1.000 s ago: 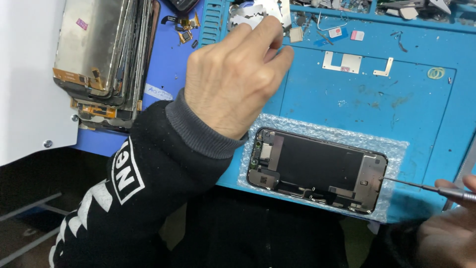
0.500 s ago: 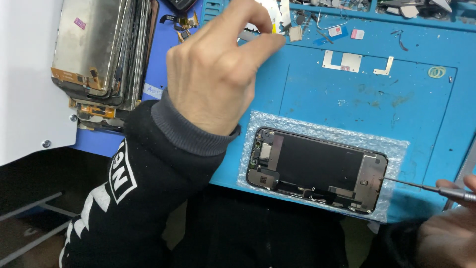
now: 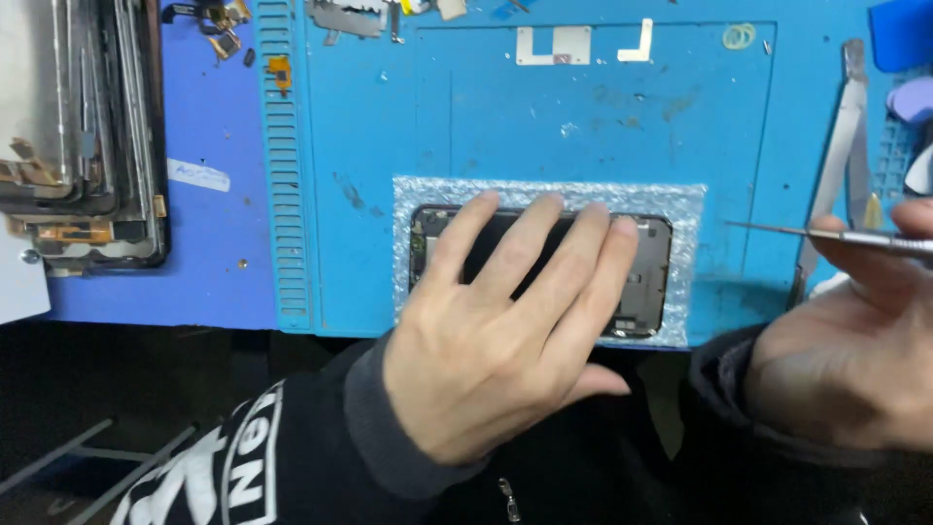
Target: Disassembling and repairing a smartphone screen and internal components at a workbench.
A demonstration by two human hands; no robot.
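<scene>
We've got the left hand flat, fingers spread, pressing the opened phone onto bubble wrap on the blue mat. Right hand pinches tweezers just beside it (tip bare). Screen's off, innards exposed, so prob mid-repair w/ reassembly left imo.

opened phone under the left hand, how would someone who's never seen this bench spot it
Find the blue work mat; near its front edge lies a patch of bubble wrap. The opened phone lies flat on it, under the left hand. Unlike the stacked phone screens at far left, it lies alone, its insides showing.
</scene>
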